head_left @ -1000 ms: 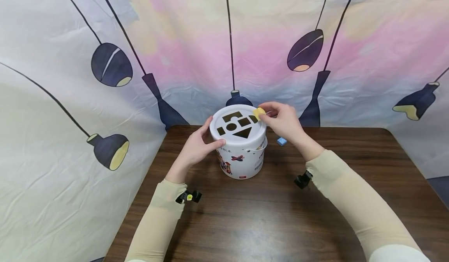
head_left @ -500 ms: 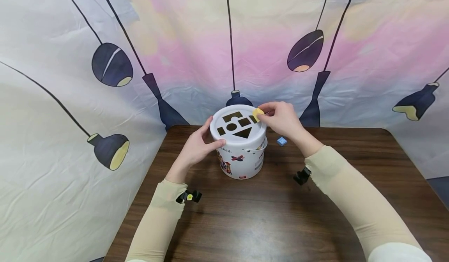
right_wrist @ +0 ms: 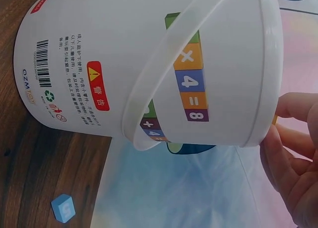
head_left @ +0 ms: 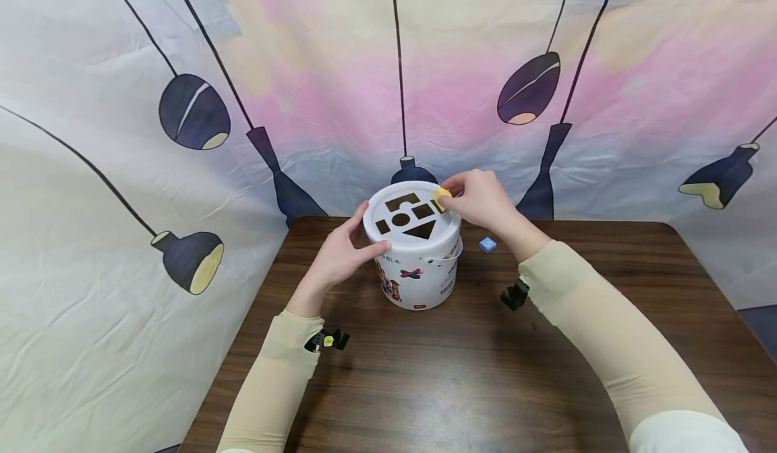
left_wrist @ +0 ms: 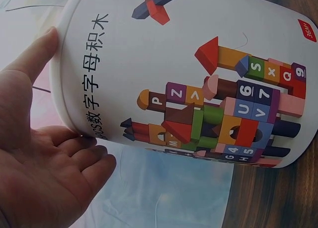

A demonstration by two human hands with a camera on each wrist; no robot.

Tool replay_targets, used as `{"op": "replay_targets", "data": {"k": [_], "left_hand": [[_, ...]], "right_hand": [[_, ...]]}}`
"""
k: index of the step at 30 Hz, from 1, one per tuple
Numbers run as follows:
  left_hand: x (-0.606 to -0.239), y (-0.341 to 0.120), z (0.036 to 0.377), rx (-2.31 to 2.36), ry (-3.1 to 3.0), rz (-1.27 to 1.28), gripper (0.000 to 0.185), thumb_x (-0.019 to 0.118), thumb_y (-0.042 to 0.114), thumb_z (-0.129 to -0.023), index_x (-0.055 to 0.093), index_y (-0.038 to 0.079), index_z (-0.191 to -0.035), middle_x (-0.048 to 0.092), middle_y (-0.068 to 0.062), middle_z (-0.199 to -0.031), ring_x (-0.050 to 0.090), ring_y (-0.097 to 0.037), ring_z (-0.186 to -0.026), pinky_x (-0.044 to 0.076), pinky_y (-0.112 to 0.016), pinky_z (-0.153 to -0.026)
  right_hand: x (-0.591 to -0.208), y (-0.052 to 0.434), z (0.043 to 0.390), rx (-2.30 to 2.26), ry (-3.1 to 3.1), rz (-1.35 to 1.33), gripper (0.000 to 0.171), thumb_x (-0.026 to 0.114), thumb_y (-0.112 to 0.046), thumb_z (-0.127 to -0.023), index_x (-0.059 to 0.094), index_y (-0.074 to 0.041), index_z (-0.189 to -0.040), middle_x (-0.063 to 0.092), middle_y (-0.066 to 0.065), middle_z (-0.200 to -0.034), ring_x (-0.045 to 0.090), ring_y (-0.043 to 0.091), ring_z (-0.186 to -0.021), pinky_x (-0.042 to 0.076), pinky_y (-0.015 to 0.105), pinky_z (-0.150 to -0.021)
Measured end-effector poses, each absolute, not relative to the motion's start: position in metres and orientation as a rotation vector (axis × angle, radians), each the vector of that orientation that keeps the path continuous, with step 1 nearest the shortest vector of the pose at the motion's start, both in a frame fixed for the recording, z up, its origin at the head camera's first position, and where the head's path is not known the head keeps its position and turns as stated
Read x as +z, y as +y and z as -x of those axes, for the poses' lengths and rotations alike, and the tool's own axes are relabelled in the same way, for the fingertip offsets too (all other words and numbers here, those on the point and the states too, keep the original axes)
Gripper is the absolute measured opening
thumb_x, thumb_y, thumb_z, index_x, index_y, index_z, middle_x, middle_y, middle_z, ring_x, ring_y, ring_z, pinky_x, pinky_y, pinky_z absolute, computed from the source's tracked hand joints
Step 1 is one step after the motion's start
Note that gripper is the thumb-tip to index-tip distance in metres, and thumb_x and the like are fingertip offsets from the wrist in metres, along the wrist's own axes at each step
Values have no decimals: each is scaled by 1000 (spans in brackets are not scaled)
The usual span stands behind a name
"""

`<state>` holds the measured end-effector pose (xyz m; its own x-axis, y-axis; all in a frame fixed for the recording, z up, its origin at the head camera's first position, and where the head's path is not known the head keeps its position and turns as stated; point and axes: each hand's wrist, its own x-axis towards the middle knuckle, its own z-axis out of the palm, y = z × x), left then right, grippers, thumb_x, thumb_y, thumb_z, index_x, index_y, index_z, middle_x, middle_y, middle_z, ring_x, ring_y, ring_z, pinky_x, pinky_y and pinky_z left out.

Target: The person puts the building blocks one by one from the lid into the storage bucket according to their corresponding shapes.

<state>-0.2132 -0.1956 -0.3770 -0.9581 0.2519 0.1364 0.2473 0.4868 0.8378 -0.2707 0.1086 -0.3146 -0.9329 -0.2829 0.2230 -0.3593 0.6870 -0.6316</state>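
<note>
Bucket (head_left: pixel 419 264): white plastic toy-block tub, upright on dark wooden surface (head_left: pixel 461 372), toward the far middle, close to the backdrop. Printed side with coloured letter and number blocks and Chinese characters, plain in the left wrist view (left_wrist: pixel 198 89); barcode, red warning label and white carrying handle (right_wrist: pixel 164 84) hanging flat against the wall in the right wrist view.

Nearest: two cream sleeves reaching forward, a small black clip at each wrist. Left hand (head_left: pixel 341 251) steadying the tub from the left, thumb on the lid's rim, fingers (left_wrist: pixel 79 153) loosely curved round the wall just under the rim. Right hand (head_left: pixel 479 200) over the far right edge of the lid, fingers pinching a small yellow block (head_left: pixel 442 195) narrowly between thumb and fingertips, block touching the lid at a cutout there; exact shape of that opening hidden by block and hand.

Lid (head_left: pixel 413 218): white, shape-sorter type, dark openings visible as trapezoid, square, circle, triangle.

Just right of the tub, lying apart on the wood: small blue cube (head_left: pixel 487 243), also seen in the right wrist view (right_wrist: pixel 63 208).

Farthest: draped backdrop (head_left: pixel 388 69), pastel pink and cream, printed with dark pendant lamps.
</note>
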Motion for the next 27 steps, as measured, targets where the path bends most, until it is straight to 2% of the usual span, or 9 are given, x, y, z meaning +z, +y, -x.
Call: {"op": "replay_targets", "data": {"k": [5,12,20,27], "left_hand": [[-376,-196,213,1525,2708,-456,103,85,42,-93,23,22,-173,33,-2,-172,38,-22,-155,38,-49,-122],[-377,-195,213,1519,2713,-452,101,85,43,-93,24,28,-172,35,-3,-171,39,-21,-154,38,-49,-122],[-378,-195,213,1528,2708,-458,103,85,42,-93,23,21,-173,35,-4,-172,39,-22,-155,38,-49,-122],[-378,-195,213,1524,2706,-456,103,85,43,-93,23,25,-173,35,-4,-172,38,-22,-155,37,-49,-122]], "right_hand": [[-314,108,271,1044,-2795,-558,33,76,-29,-98,81,-7,-122,79,9,-106,71,25,-97,60,42,-80],[-314,108,271,1021,-2813,-559,35,76,-28,-98,80,-5,-124,78,12,-110,71,27,-100,60,44,-83],[-311,107,268,1007,-2823,-547,35,77,-28,-97,80,-4,-124,78,12,-108,72,27,-98,60,43,-81],[-313,108,268,1022,-2831,-548,41,79,-30,-96,78,-3,-127,78,12,-109,72,27,-102,60,44,-84]]}}
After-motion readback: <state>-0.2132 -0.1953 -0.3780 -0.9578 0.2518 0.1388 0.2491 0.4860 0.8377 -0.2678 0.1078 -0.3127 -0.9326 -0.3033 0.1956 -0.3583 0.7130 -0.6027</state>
